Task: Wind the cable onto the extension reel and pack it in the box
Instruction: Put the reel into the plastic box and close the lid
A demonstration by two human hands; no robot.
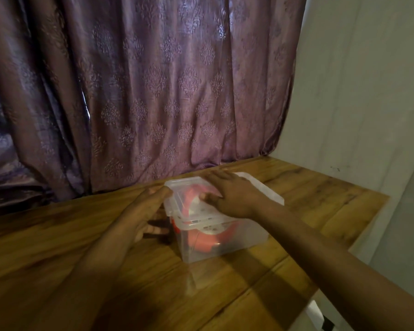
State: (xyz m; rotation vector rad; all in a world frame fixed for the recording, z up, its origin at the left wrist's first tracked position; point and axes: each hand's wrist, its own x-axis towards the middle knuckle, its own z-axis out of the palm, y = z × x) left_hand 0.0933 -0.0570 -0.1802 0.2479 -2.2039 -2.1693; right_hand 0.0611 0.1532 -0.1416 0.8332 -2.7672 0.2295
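Orange reel (202,237) sits inside the clear box (225,244) on the wooden table (81,271), under the lid (189,187). Right hand (232,194) lies flat on the lid, fingers spread, likely pressing it shut. Left hand (141,211), fingers relaxed, braces the box's left side, gripping nothing.

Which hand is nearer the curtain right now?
Right. The right hand lies flat on the box lid, toward the curtain; the left hand is at the box's near left side.
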